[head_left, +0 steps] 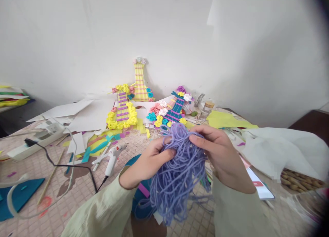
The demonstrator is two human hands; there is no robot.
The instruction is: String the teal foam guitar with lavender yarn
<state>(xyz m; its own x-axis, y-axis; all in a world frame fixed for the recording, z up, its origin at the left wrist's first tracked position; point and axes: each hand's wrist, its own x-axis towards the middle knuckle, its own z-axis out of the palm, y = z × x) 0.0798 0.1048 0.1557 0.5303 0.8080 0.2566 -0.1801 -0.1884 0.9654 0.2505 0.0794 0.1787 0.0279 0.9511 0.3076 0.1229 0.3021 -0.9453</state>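
A loose, tangled bundle of purple-blue yarn [177, 172] hangs between my two hands above the table. My left hand [151, 158] grips its upper left side, thumb pressed on the strands. At the upper right, my right hand [221, 151] pinches the same bundle between thumb and fingers. Several strands trail down toward the tabletop. Partly hidden behind the yarn lies a teal piece [140, 199] with a purple strip on it.
A white glue gun [112, 161] with a black cord lies left of my hands. Woven pieces with paper flowers [122, 108] stand by the wall. A power strip [36, 141] sits at left, a phone [260, 185] and wicker basket [300, 180] at right. Paper scraps [89, 148] litter the table.
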